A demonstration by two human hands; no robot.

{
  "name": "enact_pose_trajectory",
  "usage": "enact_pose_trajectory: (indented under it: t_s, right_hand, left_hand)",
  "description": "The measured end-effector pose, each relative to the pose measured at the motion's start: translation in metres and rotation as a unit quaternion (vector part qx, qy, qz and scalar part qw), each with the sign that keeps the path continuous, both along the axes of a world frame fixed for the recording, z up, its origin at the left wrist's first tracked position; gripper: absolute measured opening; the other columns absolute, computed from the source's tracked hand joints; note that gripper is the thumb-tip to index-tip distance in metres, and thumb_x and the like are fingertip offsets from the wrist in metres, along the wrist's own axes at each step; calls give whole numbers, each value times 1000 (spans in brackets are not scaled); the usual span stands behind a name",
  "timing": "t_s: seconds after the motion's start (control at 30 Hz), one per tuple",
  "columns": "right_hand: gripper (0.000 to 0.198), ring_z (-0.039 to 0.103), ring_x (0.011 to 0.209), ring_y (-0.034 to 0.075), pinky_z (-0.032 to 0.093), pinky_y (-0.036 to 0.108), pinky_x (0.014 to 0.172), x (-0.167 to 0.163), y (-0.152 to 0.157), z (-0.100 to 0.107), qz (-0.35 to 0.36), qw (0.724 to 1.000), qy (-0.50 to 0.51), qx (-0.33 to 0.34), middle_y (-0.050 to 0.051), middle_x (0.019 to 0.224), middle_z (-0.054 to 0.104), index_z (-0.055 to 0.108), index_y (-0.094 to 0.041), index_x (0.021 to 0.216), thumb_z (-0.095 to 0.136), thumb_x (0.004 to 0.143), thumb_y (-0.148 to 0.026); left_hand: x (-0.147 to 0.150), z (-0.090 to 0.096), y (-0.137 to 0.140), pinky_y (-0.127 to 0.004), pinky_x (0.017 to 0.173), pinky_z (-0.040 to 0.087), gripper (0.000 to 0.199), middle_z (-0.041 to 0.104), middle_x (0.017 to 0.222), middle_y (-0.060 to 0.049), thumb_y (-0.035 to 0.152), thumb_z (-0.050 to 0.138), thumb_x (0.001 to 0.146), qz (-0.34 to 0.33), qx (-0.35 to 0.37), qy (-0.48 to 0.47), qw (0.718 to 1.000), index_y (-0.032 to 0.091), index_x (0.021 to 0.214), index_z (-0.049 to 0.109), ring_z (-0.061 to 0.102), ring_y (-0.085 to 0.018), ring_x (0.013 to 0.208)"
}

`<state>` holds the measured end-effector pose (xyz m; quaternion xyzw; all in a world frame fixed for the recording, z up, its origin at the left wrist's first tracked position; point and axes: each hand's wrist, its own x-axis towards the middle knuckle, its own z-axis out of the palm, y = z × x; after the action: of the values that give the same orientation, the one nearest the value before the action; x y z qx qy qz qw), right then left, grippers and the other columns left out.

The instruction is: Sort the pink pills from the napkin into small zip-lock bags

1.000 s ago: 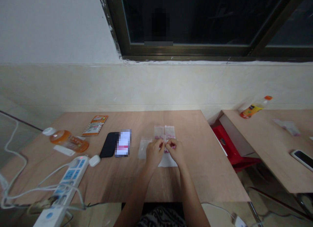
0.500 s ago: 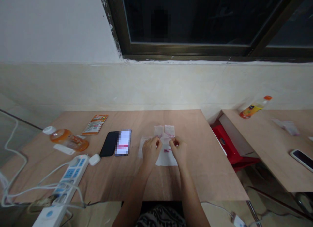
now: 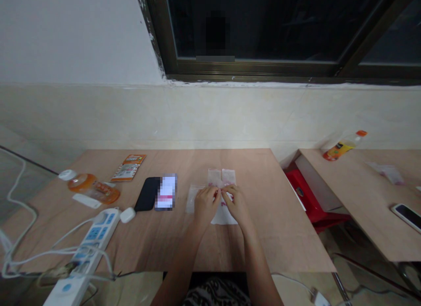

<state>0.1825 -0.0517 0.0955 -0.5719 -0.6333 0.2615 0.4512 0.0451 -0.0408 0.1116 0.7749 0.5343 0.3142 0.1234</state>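
My left hand (image 3: 206, 204) and my right hand (image 3: 236, 203) meet at the fingertips over a white sheet (image 3: 224, 217) on the table. Both are closed in a pinch; whatever lies between the fingers is too small to make out. Small dark pink pieces (image 3: 224, 204) rest on the sheet, partly covered by my right hand. Just beyond my fingers lie two small clear plastic bags, a left one (image 3: 214, 175) and a right one (image 3: 228, 175), with pinkish contents near their lower ends. Another clear bag (image 3: 191, 199) is flat beside my left hand, partly under it.
To the left lie a black phone-like slab (image 3: 147, 194), a lit phone (image 3: 165, 192), an orange packet (image 3: 129, 167), an orange drink bottle (image 3: 94, 188) on its side and a power strip (image 3: 95, 235) with cables. A red stool (image 3: 304, 196) stands between this table and another at right.
My hands have come together, the right one moving left until the fingertips meet. Both were pinched a little apart before. The bags and sheet lie where they were.
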Motion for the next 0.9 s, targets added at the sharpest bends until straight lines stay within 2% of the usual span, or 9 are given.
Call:
enact_pose_trajectory:
  t_s: [0.13, 0.27, 0.37, 0.5, 0.63, 0.7, 0.8, 0.9]
  right_hand:
    - [37, 61, 89, 21, 44, 32, 81, -5, 0, 4, 7, 1000, 6, -11, 7, 87, 70, 72, -22, 80, 48, 94, -47]
    - [42, 60, 76, 19, 44, 27, 66, -7, 1, 6, -23, 999, 41, -20, 6, 76, 66, 69, -20, 72, 48, 92, -51]
    - [39, 57, 66, 16, 41, 24, 55, -4, 3, 3, -55, 993, 98, -23, 4, 71, 64, 69, -19, 74, 54, 87, -52]
    - [40, 55, 59, 15, 38, 23, 49, 3, 6, -3, -76, 976, 196, -50, 3, 65, 62, 69, -18, 75, 55, 83, -55]
    - [46, 55, 57, 15, 41, 24, 50, 9, 10, -6, -79, 961, 257, -63, 5, 71, 67, 70, -18, 75, 53, 80, -61]
    - [48, 55, 56, 14, 41, 24, 49, 11, 11, -7, -80, 956, 273, -68, 6, 73, 68, 71, -18, 75, 52, 79, -63]
    - [52, 50, 50, 12, 37, 23, 46, 11, 13, -11, -83, 950, 288, -81, 3, 62, 64, 72, -17, 75, 53, 77, -65]
    - [51, 42, 43, 11, 32, 22, 42, 12, 13, -16, -85, 942, 310, -99, -3, 48, 50, 74, -17, 77, 54, 76, -64]
  left_hand:
    - [4, 2, -4, -32, 75, 43, 17, 66, 77, -6, 16, 49, 88, -43, 9, -4, 999, 18, 78, 62, 61, -20, 78]
    - [8, -2, -7, -33, 78, 44, 16, 67, 76, -5, 19, 50, 88, -56, -6, -59, 997, 18, 78, 62, 61, -20, 78]
    - [5, -11, -8, -32, 79, 46, 15, 69, 86, -5, 26, 51, 89, -17, -49, -160, 986, 19, 90, 64, 62, -17, 78]
    - [-5, -28, -1, -29, 72, 50, 30, 70, 102, -9, 39, 54, 87, 66, -157, -302, 938, 19, 108, 61, 64, -16, 81]
    - [-14, -38, 9, -30, 71, 51, 48, 72, 104, -12, 57, 49, 86, 32, -312, -375, 872, 17, 108, 64, 68, -17, 78]
    - [-17, -38, 12, -30, 71, 51, 59, 73, 103, -13, 65, 45, 84, 13, -356, -405, 842, 15, 108, 65, 70, -18, 76]
    - [-19, -34, 12, -32, 72, 51, 68, 74, 100, -14, 73, 47, 78, 3, -365, -430, 826, 14, 106, 67, 70, -19, 76]
    - [-22, -26, 10, -34, 76, 51, 70, 73, 100, -13, 75, 54, 72, 4, -345, -431, 834, 15, 104, 68, 69, -19, 75]
